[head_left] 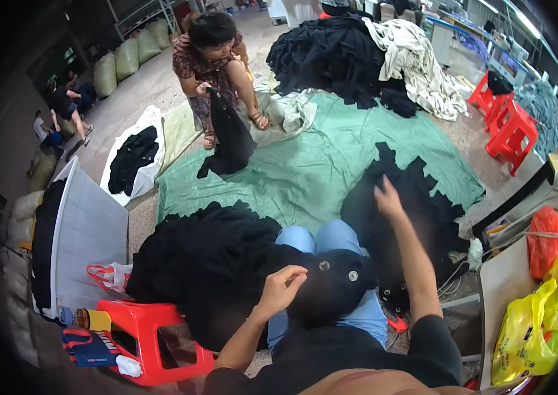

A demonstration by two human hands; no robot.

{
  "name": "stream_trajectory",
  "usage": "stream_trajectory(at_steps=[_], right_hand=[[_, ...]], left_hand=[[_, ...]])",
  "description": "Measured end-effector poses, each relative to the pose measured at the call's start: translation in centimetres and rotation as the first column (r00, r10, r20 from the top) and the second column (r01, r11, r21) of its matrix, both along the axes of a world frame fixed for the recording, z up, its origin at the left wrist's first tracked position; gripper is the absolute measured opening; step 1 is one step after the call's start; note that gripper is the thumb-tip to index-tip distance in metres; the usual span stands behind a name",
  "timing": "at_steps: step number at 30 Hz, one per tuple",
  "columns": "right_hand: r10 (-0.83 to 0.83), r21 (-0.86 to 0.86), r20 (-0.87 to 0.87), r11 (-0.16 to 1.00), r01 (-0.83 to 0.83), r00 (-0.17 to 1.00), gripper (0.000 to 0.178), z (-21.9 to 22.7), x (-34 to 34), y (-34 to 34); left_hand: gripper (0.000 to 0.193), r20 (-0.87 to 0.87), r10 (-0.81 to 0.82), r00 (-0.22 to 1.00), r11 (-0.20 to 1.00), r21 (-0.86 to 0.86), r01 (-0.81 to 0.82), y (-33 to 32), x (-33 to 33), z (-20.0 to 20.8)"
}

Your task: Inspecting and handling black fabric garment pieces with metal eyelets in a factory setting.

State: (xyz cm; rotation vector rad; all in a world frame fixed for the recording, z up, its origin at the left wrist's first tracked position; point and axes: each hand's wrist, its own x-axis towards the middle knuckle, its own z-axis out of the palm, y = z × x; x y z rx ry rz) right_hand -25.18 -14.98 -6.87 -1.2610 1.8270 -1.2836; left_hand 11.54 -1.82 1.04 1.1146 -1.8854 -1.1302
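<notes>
Left hand: the left hand (283, 284) rests on a black garment piece (332, 280) lying across the person's lap, fingers curled and pinching its edge at about the picture's centre-low.
Right hand: the right hand (388, 199) reaches out to two o'clock, fingers spread open, palm down on a stack of black cut fabric (417, 224).
Garment piece: it carries round metal snap buttons (324, 266) and covers the jeans-clad knees (318, 238).
Left pile: a heap of black fabric (206, 263) lies at nine o'clock of the left hand, touching the lap piece.
Green sheet: a green ground sheet (305, 171) spreads at twelve o'clock, under the stacks.
Other person: a crouching person (213, 56) at eleven o'clock holds up a black piece (229, 135).
Far mound: a big black clothing mound (332, 52) with a pale cloth (417, 66) over it sits at one o'clock.
Stools: a red plastic stool (140, 336) at eight o'clock; stacked red stools (506, 118) at two o'clock.
Bags: a yellow plastic bag (529, 329) and an orange bag (546, 240) at four o'clock.
In the way: the right forearm crosses over the black stack, hiding part of it.
</notes>
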Motion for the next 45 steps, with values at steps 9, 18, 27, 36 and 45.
stream_trajectory(at_steps=[9, 18, 27, 36, 45], right_hand=[[-0.085, -0.08, -0.531, 0.995, 0.05, 0.843, 0.076, 28.0, 3.0, -18.8], [-0.064, 0.106, -0.592, 0.982, 0.156, 0.803, 0.075, 29.7, 4.4, -23.4], [-0.033, 0.114, -0.61, 0.985, 0.129, 0.792, 0.075, 30.9, 6.5, -24.8], [0.313, -0.103, -0.348, 0.924, -0.368, 0.884, 0.035, 18.6, 8.2, -13.1], [-0.022, -0.12, 0.072, 0.992, 0.03, 0.997, 0.017, 2.9, 7.4, 14.0]], left_hand=[[0.016, -0.08, 0.066, 0.995, 0.992, 0.114, -0.056, -0.3, -0.1, -1.3], [0.018, -0.035, 0.172, 0.985, 0.957, 0.245, -0.158, 0.7, 1.2, -3.9], [0.019, -0.053, 0.227, 0.972, 0.916, 0.351, -0.195, 0.6, 1.5, -4.4], [0.019, 0.023, 0.232, 0.973, 0.963, 0.135, -0.233, 1.4, 2.2, -6.4], [0.012, -0.031, 0.382, 0.924, 0.917, 0.134, -0.375, 3.0, 3.0, -5.6]])
